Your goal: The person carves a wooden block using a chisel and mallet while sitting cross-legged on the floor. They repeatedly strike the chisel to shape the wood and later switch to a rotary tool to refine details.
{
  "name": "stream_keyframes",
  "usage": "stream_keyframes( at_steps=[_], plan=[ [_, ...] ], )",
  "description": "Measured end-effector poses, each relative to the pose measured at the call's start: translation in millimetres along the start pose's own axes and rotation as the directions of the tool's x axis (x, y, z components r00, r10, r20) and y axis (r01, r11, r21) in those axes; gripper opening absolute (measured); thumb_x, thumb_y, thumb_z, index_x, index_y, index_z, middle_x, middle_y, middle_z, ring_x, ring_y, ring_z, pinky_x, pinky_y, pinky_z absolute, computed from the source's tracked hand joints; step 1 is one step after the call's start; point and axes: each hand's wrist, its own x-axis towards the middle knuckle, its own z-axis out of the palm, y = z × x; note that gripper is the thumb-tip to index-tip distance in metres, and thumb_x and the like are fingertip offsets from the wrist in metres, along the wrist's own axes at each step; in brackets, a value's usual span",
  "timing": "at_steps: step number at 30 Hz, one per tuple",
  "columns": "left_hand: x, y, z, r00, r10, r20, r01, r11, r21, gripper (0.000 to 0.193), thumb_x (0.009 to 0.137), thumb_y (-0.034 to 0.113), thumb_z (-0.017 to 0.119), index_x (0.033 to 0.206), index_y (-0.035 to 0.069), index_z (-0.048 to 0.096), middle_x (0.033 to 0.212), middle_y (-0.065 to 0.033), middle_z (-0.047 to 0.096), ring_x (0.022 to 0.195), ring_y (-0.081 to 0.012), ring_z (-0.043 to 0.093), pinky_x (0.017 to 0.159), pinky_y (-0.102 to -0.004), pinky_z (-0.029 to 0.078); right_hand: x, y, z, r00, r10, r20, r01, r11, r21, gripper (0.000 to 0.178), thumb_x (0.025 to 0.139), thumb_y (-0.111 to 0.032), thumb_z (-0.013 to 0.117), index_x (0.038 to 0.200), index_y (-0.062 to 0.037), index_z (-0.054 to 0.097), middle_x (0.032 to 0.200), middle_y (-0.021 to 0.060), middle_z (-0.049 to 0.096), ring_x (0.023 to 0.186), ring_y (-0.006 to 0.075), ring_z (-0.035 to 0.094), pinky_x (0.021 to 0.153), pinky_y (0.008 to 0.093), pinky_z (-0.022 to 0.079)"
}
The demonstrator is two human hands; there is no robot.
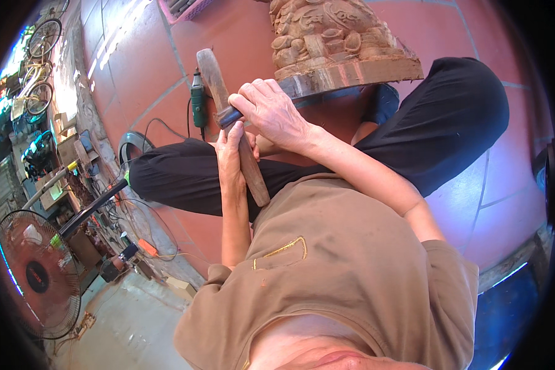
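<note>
Right in front of the wooden carving (339,43), both hands meet on a long wooden mallet (237,123) that slants from upper left to lower right across the person's lap. The right hand (271,114) closes around a dark metal tool (227,116) just below the carving's base, its fingers curled tight and its knuckles turned up, so the tool's shaft pokes out leftward from the fist and crosses the mallet. The left hand (230,157) sits just under the right one, further from the carving, wrapped around the mallet's handle with the fingers folded shut on it; the handle's lower end runs on past this hand toward the brown shirt (327,259), while the mallet's broad head rises above both hands, left of the carving. A green rotary power tool (198,98) lies on the red tiled floor (141,55) left of the carving, just beyond the mallet head. Black trouser legs (438,123) fold below and right of the carving, and a standing fan (37,277) stands far off to its lower left
</note>
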Motion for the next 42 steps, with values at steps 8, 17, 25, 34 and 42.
stream_keyframes(
  at_steps=[8, 17, 25, 34, 42],
  plan=[
    [-3.8, 0.2, 5.9, 1.000, -0.022, -0.005, 0.022, 1.000, -0.003, 0.033, 0.098, 0.028, 0.066, 0.118, 0.004, 0.056, 0.065, -0.0070, 0.058, 0.045, -0.0135, 0.056, 0.039, -0.0229, 0.046, 2.0, 5.3, 4.0, 1.000, 0.023, -0.020, -0.022, 1.000, 0.012, 0.043, 0.072, -0.013, 0.074, 0.111, -0.0080, 0.056, 0.099, 0.0073, 0.056, 0.093, 0.0250, 0.057, 0.082, 0.0375, 0.043],
    [-6.1, 4.4, 6.2, 1.000, 0.015, 0.002, -0.015, 1.000, 0.003, 0.036, 0.097, 0.031, 0.068, 0.117, 0.004, 0.056, 0.066, -0.0073, 0.058, 0.045, -0.0141, 0.056, 0.039, -0.0230, 0.045, 3.5, 6.7, 2.0, 0.999, 0.045, -0.015, -0.045, 0.999, 0.007, 0.042, 0.074, -0.012, 0.071, 0.113, -0.0079, 0.055, 0.098, 0.0074, 0.056, 0.094, 0.0254, 0.057, 0.081, 0.0376, 0.043],
    [-8.7, 7.8, 8.0, 1.000, 0.022, -0.015, -0.022, 1.000, -0.003, 0.039, 0.095, 0.031, 0.069, 0.118, 0.003, 0.055, 0.066, -0.0077, 0.058, 0.045, -0.0149, 0.056, 0.039, -0.0241, 0.045, 3.4, 10.2, 2.7, 0.998, 0.048, -0.043, -0.045, 0.997, 0.060, 0.036, 0.079, -0.009, 0.065, 0.114, -0.0069, 0.055, 0.097, 0.0083, 0.056, 0.091, 0.0272, 0.056, 0.080, 0.0385, 0.044],
    [-20.2, 28.3, 6.3, 0.989, 0.145, -0.017, -0.143, 0.986, 0.090, 0.042, 0.098, 0.030, 0.065, 0.125, 0.000, 0.053, 0.069, -0.0087, 0.056, 0.049, -0.0159, 0.055, 0.045, -0.0252, 0.045, 7.2, 11.0, -1.6, 0.994, 0.104, -0.042, -0.097, 0.984, 0.147, 0.036, 0.080, 0.000, 0.065, 0.114, -0.0045, 0.055, 0.098, 0.0113, 0.058, 0.092, 0.0318, 0.056, 0.081, 0.0405, 0.045],
    [-38.9, 37.2, 14.9, 0.933, 0.357, -0.047, -0.353, 0.932, 0.082, 0.044, 0.099, 0.028, 0.060, 0.128, -0.003, 0.048, 0.071, -0.0111, 0.055, 0.051, -0.0190, 0.055, 0.047, -0.0272, 0.046, 9.8, 12.4, -2.8, 0.990, 0.111, -0.084, -0.093, 0.976, 0.195, 0.035, 0.078, 0.004, 0.061, 0.111, -0.0049, 0.055, 0.097, 0.0115, 0.055, 0.092, 0.0318, 0.054, 0.080, 0.0410, 0.043]
  ],
)
